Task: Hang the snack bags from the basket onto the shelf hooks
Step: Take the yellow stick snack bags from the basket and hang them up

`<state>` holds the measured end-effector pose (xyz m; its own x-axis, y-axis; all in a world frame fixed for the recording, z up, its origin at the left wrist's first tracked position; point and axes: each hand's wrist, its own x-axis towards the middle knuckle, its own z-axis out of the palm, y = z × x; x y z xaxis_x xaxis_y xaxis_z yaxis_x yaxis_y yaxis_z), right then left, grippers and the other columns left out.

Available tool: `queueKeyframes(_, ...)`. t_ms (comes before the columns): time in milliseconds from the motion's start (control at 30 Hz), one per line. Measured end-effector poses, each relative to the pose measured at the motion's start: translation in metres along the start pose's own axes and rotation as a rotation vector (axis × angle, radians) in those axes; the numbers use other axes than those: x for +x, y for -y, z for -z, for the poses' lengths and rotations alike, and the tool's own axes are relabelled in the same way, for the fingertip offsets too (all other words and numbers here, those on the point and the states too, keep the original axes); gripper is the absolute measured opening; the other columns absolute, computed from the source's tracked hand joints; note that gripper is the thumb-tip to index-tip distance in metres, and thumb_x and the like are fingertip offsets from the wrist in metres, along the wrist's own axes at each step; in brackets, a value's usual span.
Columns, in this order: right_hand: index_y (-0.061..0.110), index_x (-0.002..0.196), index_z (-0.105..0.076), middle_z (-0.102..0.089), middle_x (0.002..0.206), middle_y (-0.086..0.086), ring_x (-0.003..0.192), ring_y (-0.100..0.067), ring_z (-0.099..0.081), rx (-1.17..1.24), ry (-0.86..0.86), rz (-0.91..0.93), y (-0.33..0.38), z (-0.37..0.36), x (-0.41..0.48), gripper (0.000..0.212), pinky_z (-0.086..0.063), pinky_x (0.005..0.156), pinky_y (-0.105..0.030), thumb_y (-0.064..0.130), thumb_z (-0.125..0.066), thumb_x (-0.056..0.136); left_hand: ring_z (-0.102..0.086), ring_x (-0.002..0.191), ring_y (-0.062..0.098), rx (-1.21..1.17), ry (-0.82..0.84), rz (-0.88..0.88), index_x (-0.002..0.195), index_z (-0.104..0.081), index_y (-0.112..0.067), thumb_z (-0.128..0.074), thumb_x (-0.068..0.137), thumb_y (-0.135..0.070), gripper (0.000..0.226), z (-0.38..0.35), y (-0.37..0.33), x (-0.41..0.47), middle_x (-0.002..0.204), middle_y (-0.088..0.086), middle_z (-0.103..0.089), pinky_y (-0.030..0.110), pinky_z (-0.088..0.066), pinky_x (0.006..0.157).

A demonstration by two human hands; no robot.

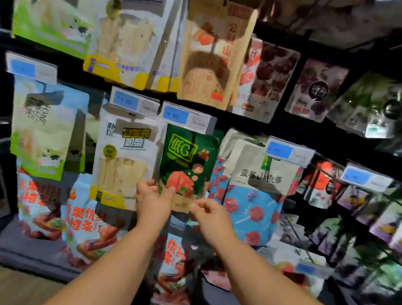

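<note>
Risk first: the green snack bag (187, 161) hung just above both hands, its top edge tucked under the price tag (186, 116). The hook was hidden there, so I could not confirm the hang hole was fully on. If the left hand (154, 196) let go too soon, the bag could slide off and drop onto the red bags (90, 228) below the hands. Tugging down on the corner could tear the hole or drag the bag off. It sat tight against the white bag (123, 161) left of the left hand, so a sideways nudge might snag that one.

Pose: both arms reached up and forward, wrists near each other. The left hand gripped the bag's lower left corner, fingers curled over it. The right hand (205, 212) sat just under the bag's lower right edge with fingers loosely curled. Whether it was pinching the bag or free, I could not tell.
</note>
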<state>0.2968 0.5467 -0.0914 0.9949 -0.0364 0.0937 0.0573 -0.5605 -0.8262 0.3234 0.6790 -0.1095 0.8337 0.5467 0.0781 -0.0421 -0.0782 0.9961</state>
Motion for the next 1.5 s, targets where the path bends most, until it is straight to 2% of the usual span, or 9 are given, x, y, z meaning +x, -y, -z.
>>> queueKeyframes(133, 0.032, 0.062, -0.061, -0.070, 0.080, 0.001, 0.088, -0.024, -0.068, -0.060, -0.155, -0.062, -0.037, 0.085, -0.027, 0.027, -0.054, 0.086, -0.043, 0.034, -0.063, 0.088, -0.062, 0.089, 0.040, -0.035, 0.297, -0.024, 0.099, -0.044, -0.010, -0.077, 0.082, -0.014, 0.037, -0.076, -0.025, -0.065, 0.083, 0.021, -0.057, 0.037, -0.044, 0.075)
queueKeyframes(233, 0.028, 0.071, -0.065, -0.072, 0.085, -0.009, 0.087, -0.028, -0.069, -0.034, -0.301, -0.137, -0.065, 0.158, -0.061, 0.024, -0.058, 0.079, -0.044, 0.030, -0.061, 0.094, -0.055, 0.077, 0.026, -0.011, 0.535, -0.071, 0.098, -0.045, -0.010, -0.073, 0.085, -0.013, 0.031, -0.136, -0.044, -0.128, 0.071, 0.005, -0.053, 0.026, -0.035, 0.062)
queueKeyframes(333, 0.008, 0.079, -0.066, -0.067, 0.081, -0.010, 0.076, -0.027, -0.064, -0.111, -0.422, -0.203, -0.093, 0.229, -0.097, 0.029, -0.054, 0.071, -0.042, 0.028, -0.056, 0.097, -0.053, 0.077, 0.021, 0.010, 0.728, -0.145, 0.102, -0.047, -0.011, -0.070, 0.088, -0.017, 0.028, -0.189, -0.056, -0.193, 0.070, -0.004, -0.049, 0.028, -0.035, 0.067)
queueKeyframes(567, 0.020, 0.071, -0.060, -0.061, 0.075, 0.001, 0.080, -0.020, -0.058, -0.269, -0.754, -0.440, -0.169, 0.364, -0.216, 0.028, -0.038, 0.069, -0.031, 0.037, -0.058, 0.094, -0.043, 0.058, 0.010, 0.083, 1.174, -0.258, 0.101, -0.050, -0.008, -0.070, 0.089, -0.016, 0.024, -0.276, -0.066, -0.355, 0.058, -0.005, -0.043, 0.015, -0.033, 0.054)
queueKeyframes(700, 0.027, 0.075, -0.061, -0.060, 0.075, 0.009, 0.082, -0.018, -0.057, -0.293, -0.914, -0.510, -0.191, 0.406, -0.275, 0.019, -0.041, 0.072, -0.029, 0.035, -0.062, 0.093, -0.054, 0.084, 0.018, 0.151, 1.361, -0.295, 0.102, -0.048, -0.016, -0.066, 0.091, -0.032, 0.026, -0.296, -0.062, -0.424, 0.082, -0.004, -0.054, 0.026, -0.037, 0.071)
queueKeyframes(967, 0.024, 0.106, -0.068, -0.065, 0.099, 0.008, 0.093, -0.015, -0.060, -0.444, -1.051, -0.676, -0.209, 0.458, -0.346, 0.017, -0.043, 0.075, -0.027, 0.034, -0.063, 0.093, -0.051, 0.117, 0.025, 0.246, 1.455, -0.490, 0.116, -0.057, -0.016, -0.063, 0.090, -0.045, 0.039, -0.314, -0.053, -0.495, 0.118, 0.002, -0.056, 0.040, -0.039, 0.104)
queueKeyframes(1233, 0.021, 0.140, -0.048, -0.048, 0.144, -0.009, 0.125, -0.032, -0.051, -0.399, -0.962, -0.999, -0.242, 0.470, -0.375, 0.053, -0.040, 0.088, -0.039, 0.037, -0.061, 0.092, -0.040, 0.126, 0.029, 0.264, 1.429, -0.525, 0.115, -0.057, -0.020, -0.058, 0.093, -0.049, 0.037, -0.315, -0.047, -0.516, 0.128, 0.007, -0.044, 0.038, -0.034, 0.108)
queueKeyframes(1367, 0.015, 0.145, -0.043, -0.047, 0.146, -0.013, 0.134, -0.033, -0.043, -0.390, -0.893, -1.098, -0.245, 0.469, -0.381, 0.052, -0.032, 0.107, -0.037, 0.030, -0.055, 0.098, -0.039, 0.126, 0.028, 0.254, 1.438, -0.498, 0.115, -0.055, -0.019, -0.058, 0.094, -0.048, 0.036, -0.313, -0.047, -0.517, 0.127, 0.006, -0.041, 0.038, -0.033, 0.109)
queueKeyframes(1500, 0.007, 0.123, -0.062, -0.063, 0.126, -0.014, 0.116, -0.031, -0.057, -0.512, -0.846, -1.143, -0.242, 0.464, -0.384, 0.033, -0.041, 0.084, -0.034, 0.026, -0.048, 0.099, -0.038, 0.128, 0.029, 0.267, 1.438, -0.507, 0.115, -0.056, -0.019, -0.057, 0.094, -0.048, 0.036, -0.313, -0.046, -0.517, 0.129, 0.007, -0.041, 0.038, -0.032, 0.109)
